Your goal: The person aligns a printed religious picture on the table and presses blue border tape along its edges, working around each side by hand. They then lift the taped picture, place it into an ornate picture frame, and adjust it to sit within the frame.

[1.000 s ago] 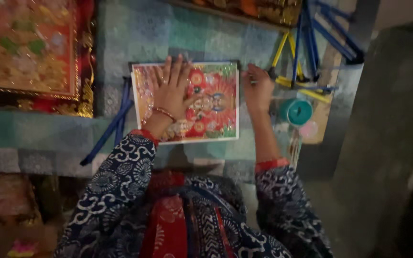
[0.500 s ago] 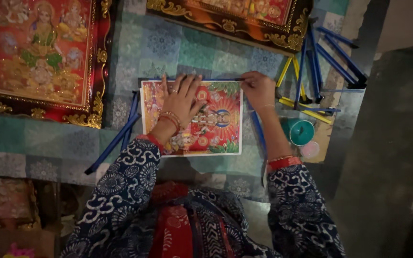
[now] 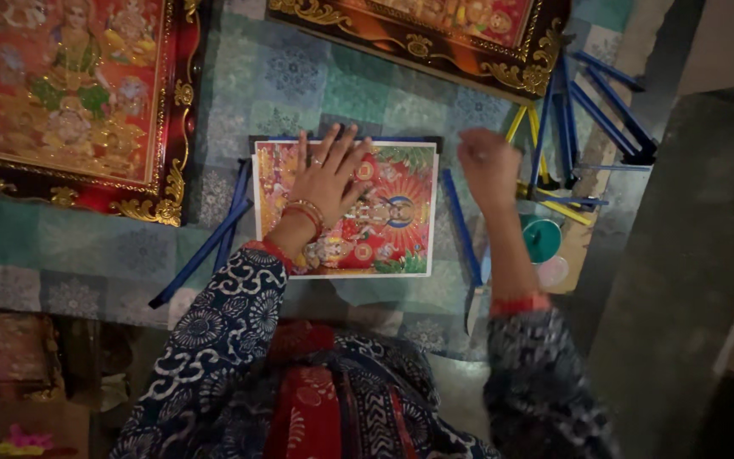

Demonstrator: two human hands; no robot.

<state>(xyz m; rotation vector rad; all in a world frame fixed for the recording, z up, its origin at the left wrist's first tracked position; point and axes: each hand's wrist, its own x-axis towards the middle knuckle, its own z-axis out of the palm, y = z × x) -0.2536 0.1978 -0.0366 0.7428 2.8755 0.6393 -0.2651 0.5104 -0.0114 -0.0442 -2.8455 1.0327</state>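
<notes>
While the left hand [image 3: 329, 174] lies flat with fingers spread on a colourful devotional print [image 3: 346, 208] at the centre of the frame, the right hand [image 3: 488, 166] hovers just off the print's upper right corner, fingers curled loosely together and clamped on nothing that can be made out. The print sits on a dark backing board [image 3: 346, 140] whose edge shows along its top, all of it resting on a patterned teal cloth [image 3: 316, 85]. Blue frame strips [image 3: 206, 246] lie just beside the print at its left, another blue strip [image 3: 460, 225] runs along its right side, and a bundle of blue and yellow strips [image 3: 571, 127] fans out at upper right. Two gilded framed pictures occupy the upper left [image 3: 74, 93] and upper centre [image 3: 435, 34]; a teal round lid [image 3: 542, 238] sits at right centre.

Judging by the layout, the step in hand is squaring and pressing the print onto its backing. The next move likely calls for a steady left palm and a precise pinch of the nearest strip, aligned flush with the print's edge without shifting the paper.

Compared with half a second ago, the right hand has lifted off the print's top edge and drawn slightly rightward, while the left hand stays planted.
</notes>
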